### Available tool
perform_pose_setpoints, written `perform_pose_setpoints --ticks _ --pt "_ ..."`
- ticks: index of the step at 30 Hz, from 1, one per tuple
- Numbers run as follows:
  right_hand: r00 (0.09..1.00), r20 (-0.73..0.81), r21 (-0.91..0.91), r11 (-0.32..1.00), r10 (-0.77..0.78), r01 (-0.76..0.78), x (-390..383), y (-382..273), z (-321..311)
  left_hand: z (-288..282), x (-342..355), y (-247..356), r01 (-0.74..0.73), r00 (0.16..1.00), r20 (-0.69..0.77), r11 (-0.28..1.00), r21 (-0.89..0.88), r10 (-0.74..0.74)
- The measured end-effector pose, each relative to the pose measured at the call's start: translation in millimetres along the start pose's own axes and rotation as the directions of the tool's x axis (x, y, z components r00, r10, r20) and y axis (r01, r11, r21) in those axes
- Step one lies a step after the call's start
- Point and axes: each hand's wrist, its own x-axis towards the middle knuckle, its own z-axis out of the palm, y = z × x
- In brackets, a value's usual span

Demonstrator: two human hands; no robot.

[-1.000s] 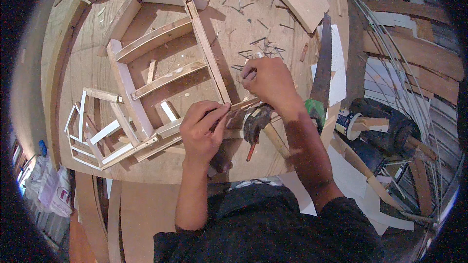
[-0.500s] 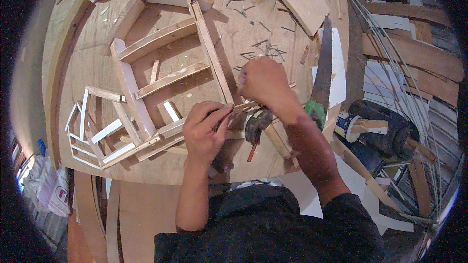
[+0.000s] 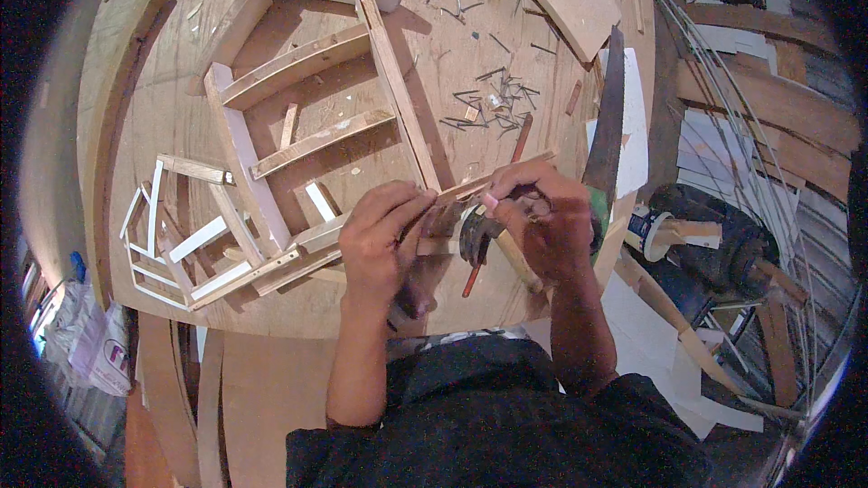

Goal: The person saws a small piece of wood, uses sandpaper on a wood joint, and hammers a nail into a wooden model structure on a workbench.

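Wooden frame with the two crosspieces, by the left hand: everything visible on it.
The wooden frame looks like bare, pale-brown timber, lying on the tabletop with its boards apparently on edge. Two roughly parallel crosspieces join a pinkish-white-faced left rail to a longer right rail, which has a lengthwise line: a groove or two strips, I can't tell. The left hand's fingers are at the right rail's near end, hiding that corner's joint.

At the far left we see a pale plastic bag (image 3: 101,352); along the right we find thin rods (image 3: 714,61) crossing brown boards (image 3: 750,95) and, lower down, a blue-and-white container (image 3: 646,228) beside a bulky dark object (image 3: 719,262).
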Motion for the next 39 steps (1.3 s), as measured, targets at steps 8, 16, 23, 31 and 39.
perform_pose_setpoints --ticks 8,16,23,31,39 --pt "0.978 0.203 0.018 0.999 0.040 -0.044 -10.8 5.8 3.3 2.9 -1.4 -2.1 0.040 0.999 0.023 0.998 -0.043 -0.039" --pt "0.978 0.091 -0.106 0.974 -0.189 0.199 -6.0 13.8 27.4 4.3 -1.9 0.9 0.041 0.999 -0.033 0.999 -0.013 -0.041" --pt "0.976 -0.108 -0.177 0.970 -0.187 0.166 -13.6 16.7 43.1 8.7 -4.1 1.8 0.006 0.996 -0.084 1.000 0.005 -0.006" --pt "0.987 -0.083 -0.104 0.987 -0.134 0.126 -17.9 26.3 51.0 5.0 -3.8 0.4 -0.005 0.998 -0.070 1.000 0.000 0.005" --pt "0.965 -0.154 -0.098 0.975 -0.211 0.197 -20.8 29.9 60.9 4.9 -4.5 -1.4 0.018 0.998 -0.067 0.999 -0.048 -0.021"
